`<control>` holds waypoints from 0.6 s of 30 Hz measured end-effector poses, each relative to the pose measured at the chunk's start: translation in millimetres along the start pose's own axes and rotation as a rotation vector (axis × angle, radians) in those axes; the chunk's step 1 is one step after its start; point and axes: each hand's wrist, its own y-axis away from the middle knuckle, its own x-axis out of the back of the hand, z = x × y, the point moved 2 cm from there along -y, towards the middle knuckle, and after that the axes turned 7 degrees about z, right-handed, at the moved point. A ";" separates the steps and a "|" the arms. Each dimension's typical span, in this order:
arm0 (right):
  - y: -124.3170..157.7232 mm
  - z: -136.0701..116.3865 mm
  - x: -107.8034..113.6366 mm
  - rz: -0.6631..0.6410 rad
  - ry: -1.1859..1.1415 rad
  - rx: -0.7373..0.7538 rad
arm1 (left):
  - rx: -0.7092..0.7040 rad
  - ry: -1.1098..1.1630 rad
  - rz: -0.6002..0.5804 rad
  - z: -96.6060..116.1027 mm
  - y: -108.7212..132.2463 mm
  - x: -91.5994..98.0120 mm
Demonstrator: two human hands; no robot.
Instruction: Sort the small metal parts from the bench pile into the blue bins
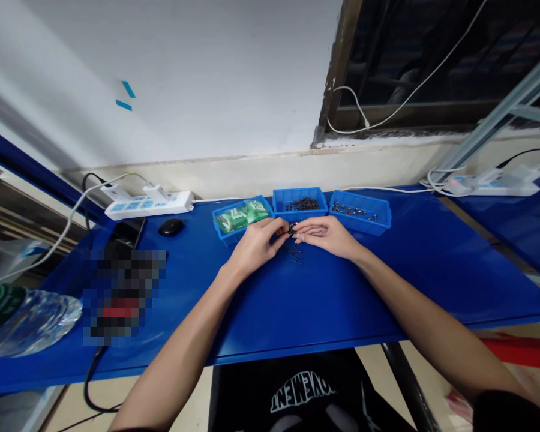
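My left hand (261,240) is closed in a pinch, thumb and forefinger meeting on a small dark screw (291,228). From the other side my right hand (327,236) pinches at the same spot, its fingertips almost touching the left ones. Fingers partly cover what lies between them. Several loose black screws (296,254) lie on the blue table just below the hands. Behind them stand three blue bins: the left bin (228,239) holds green and white packets, the middle bin (276,200) many dark screws, the right bin (373,226) fewer screws.
A black mouse (171,227) and a white power strip (150,206) with cables are at the back left. A clear plastic bottle (36,321) lies at the left edge, near a blurred-out item. Another power strip (499,183) sits at the far right. The table (306,312) meets the wall behind.
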 end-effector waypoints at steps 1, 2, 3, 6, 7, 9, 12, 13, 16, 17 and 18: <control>0.0 0.1 -0.5 -0.010 -0.020 -0.012 | 0.000 0.008 0.000 0.3 0.1 -0.2; 0.0 0.1 -0.8 -0.015 -0.037 -0.024 | 0.001 0.017 -0.009 0.4 0.2 -0.6; -0.1 0.2 -1.0 -0.016 -0.050 -0.034 | 0.004 0.028 -0.021 0.5 0.3 -0.9; -0.6 0.4 -0.5 -0.017 -0.068 -0.056 | 0.010 0.067 -0.072 0.6 0.4 -1.3; -0.8 0.6 0.0 -0.014 -0.070 -0.060 | 0.012 0.074 -0.085 0.3 0.3 -1.1; -1.6 1.1 2.1 0.013 -0.070 -0.061 | 0.016 0.053 -0.103 -1.4 0.2 -0.7; -3.5 2.0 7.8 0.148 -0.075 -0.031 | -0.014 -0.050 -0.168 -6.9 0.5 -0.9; -4.2 2.1 10.3 0.213 -0.082 -0.011 | -0.036 -0.087 -0.207 -9.0 0.8 -1.4; -5.4 2.4 17.0 0.363 -0.104 0.052 | -0.092 -0.165 -0.334 -14.4 1.7 -2.9; -5.6 2.7 18.5 0.384 -0.104 0.065 | -0.098 -0.184 -0.365 -15.5 1.9 -3.0; -5.7 3.2 19.4 0.388 -0.098 0.072 | -0.097 -0.202 -0.388 -16.1 1.8 -3.0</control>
